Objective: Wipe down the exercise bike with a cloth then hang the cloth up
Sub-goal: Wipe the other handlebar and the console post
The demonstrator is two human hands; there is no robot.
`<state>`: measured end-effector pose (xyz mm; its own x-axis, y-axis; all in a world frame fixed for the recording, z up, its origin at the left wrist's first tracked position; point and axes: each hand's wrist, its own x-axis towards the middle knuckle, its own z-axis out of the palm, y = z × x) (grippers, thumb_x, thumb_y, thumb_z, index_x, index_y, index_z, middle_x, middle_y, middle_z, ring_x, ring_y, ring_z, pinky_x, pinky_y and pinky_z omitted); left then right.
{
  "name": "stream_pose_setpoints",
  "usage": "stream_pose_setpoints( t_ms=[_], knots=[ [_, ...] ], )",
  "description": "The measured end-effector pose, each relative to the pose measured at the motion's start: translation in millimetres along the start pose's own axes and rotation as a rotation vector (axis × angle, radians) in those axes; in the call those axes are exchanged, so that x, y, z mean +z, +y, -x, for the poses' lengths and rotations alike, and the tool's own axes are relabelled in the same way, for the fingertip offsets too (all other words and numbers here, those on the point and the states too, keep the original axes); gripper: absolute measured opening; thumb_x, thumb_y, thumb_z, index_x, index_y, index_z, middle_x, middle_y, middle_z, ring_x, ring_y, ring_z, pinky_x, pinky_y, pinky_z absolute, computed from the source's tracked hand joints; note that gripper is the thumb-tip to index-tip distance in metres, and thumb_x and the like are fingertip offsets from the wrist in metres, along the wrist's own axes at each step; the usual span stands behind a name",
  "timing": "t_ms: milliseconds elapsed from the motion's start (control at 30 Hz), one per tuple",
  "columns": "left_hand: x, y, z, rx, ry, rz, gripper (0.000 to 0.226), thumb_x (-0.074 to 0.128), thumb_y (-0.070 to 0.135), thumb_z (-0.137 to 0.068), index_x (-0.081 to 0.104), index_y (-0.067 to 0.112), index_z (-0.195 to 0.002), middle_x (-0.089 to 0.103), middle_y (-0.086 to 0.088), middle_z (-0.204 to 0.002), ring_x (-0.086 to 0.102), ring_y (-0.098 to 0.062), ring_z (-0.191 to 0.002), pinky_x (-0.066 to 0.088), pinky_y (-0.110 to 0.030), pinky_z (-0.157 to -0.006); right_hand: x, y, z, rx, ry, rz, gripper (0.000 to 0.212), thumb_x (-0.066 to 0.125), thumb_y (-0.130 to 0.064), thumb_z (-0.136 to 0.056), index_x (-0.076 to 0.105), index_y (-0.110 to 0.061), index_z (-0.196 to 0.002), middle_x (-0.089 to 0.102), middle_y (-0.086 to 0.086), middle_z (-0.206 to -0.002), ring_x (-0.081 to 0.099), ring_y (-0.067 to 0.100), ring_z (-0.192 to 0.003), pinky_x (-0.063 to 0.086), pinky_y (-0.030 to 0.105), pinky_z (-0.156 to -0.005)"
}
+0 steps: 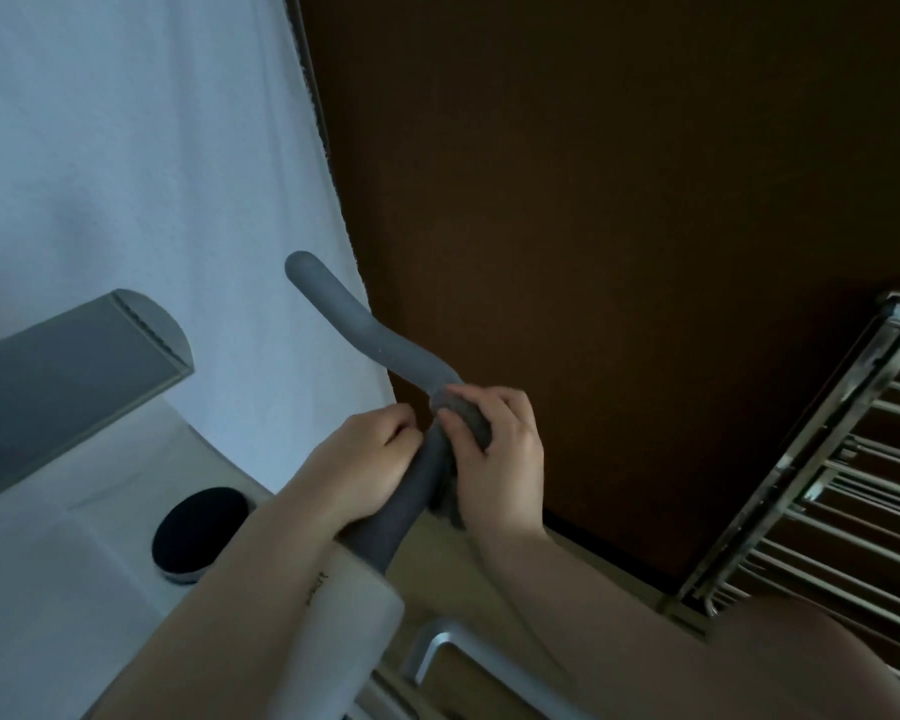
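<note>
Cloth (466, 415), dark grey, is wrapped on the grey handlebar (370, 330) of the exercise bike, and our right hand (494, 449) grips it there. Our left hand (365, 459) curls around the same handlebar just beside. Metal drying rack (822, 485) stands at right.

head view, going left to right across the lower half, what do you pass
grey console → black round knob → left hand → dark cloth on the handlebar → right hand → metal drying rack
</note>
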<state>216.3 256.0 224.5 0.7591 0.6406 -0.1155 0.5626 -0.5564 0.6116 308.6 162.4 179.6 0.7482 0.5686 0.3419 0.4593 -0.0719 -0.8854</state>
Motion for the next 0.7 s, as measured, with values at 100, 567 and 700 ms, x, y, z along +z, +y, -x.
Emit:
stream_pose_setpoints(
  t_ms=[100,567,700],
  knots=[
    [-1.6,-0.7,0.0,0.019,0.022,0.023,0.028,0.041,0.026,-0.098,0.053,0.021,-0.073,0.059,-0.004,-0.079,0.057,-0.018,-0.078,0.045,-0.036,-0.073,7.9,-1.5,12.0,0.029,0.085,-0.067,0.025,0.063,-0.020,-0.092,0.065,-0.028,-0.116,0.049,-0.017,-0.112,0.052,0.000,-0.108,0.042,0.008,-0.089],
    [-1.1,2.1,1.3,0.023,0.030,-0.026,0.025,0.041,0.028,-0.097,0.050,0.015,-0.078,0.058,-0.007,-0.077,0.054,-0.019,-0.068,0.041,-0.032,-0.062,9.4,-3.8,29.7,0.290,0.146,-0.370,0.016,0.065,-0.023,-0.090,0.053,-0.031,-0.096,0.062,-0.003,-0.099,0.062,0.012,-0.092,0.055,0.042,-0.081],
    [-0.9,0.2,1.4,0.030,0.038,-0.026,0.025,0.041,0.027,-0.097,0.051,0.016,-0.077,0.057,-0.005,-0.075,0.050,-0.014,-0.063,0.037,-0.027,-0.059,6.9,-0.9,-8.6,0.326,0.139,-0.373,0.012,0.066,-0.024,-0.090,0.056,-0.032,-0.092,0.064,-0.004,-0.096,0.064,0.013,-0.089,0.056,0.043,-0.079]
  ],
)
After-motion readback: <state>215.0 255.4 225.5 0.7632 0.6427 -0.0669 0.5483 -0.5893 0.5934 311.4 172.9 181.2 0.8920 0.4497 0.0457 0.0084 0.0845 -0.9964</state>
